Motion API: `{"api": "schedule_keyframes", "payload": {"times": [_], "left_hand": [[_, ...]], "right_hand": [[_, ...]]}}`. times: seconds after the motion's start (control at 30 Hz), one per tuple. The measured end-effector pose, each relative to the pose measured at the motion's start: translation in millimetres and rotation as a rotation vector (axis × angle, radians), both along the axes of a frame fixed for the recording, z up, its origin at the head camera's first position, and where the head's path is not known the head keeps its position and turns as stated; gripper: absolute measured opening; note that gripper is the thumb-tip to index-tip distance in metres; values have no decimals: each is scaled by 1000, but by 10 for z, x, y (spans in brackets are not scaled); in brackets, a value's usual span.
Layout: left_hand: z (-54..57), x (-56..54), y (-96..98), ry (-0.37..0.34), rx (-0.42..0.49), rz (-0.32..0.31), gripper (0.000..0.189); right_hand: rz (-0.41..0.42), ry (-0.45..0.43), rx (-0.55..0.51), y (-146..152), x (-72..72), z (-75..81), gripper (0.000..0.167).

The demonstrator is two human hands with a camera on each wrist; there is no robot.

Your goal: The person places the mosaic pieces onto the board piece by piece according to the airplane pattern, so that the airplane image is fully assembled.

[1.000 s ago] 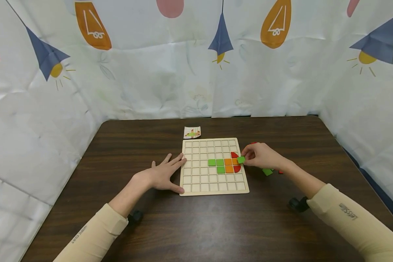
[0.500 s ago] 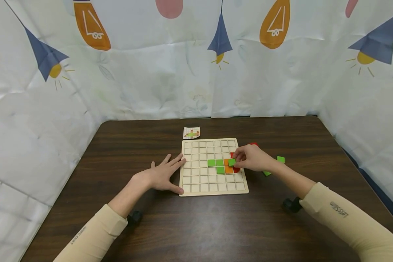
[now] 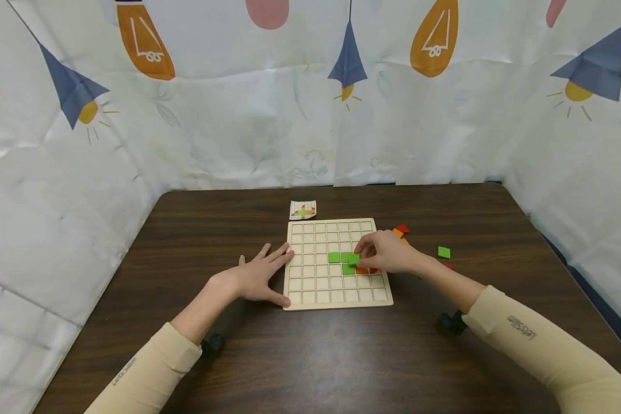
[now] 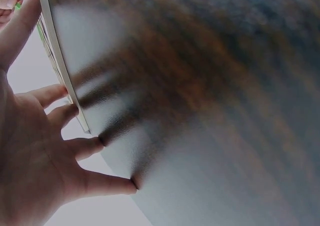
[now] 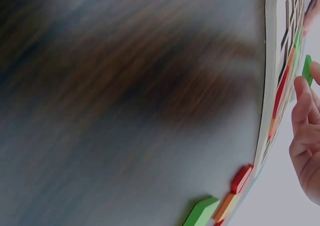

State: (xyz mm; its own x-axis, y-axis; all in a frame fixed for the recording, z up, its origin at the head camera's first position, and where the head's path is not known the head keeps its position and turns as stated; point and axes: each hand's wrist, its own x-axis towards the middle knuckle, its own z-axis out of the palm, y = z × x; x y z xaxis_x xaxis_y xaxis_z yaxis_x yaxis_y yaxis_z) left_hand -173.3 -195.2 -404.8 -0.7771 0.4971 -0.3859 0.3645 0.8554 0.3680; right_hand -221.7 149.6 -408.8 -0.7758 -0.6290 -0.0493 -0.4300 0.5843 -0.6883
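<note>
A pale wooden grid board [image 3: 315,287] lies on the table, with green, orange and red tiles in its cells right of centre. My right hand [image 3: 390,251] pinches a green square tile [image 3: 353,260] above the board, over the laid tiles; the right wrist view shows that green tile [image 5: 307,68] between thumb and finger, raised off the board. My left hand [image 3: 259,276] is spread at the board's left edge, its thumb and some fingertips touching the rim. In the left wrist view the left hand [image 4: 40,151] has its fingers straight. Some laid tiles are hidden behind the right hand.
A small pattern card [image 3: 302,210] lies behind the board. Loose tiles lie right of the board: a green tile [image 3: 444,252], a red tile [image 3: 403,229] and several others partly under the right arm. Patterned white cloth [image 3: 238,132] hangs behind the dark wooden table [image 3: 310,356].
My right hand has moved left across the board with the green tile, from the right edge to over the laid green tiles. The left hand has stayed at the board's left edge.
</note>
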Motion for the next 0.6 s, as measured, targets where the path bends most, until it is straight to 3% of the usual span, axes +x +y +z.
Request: {"api": "schedule_keyframes", "payload": {"times": [0.6], "left_hand": [[4, 2, -6, 0, -2, -4, 111]], "right_hand": [[81, 38, -10, -265, 18, -34, 17]]}}
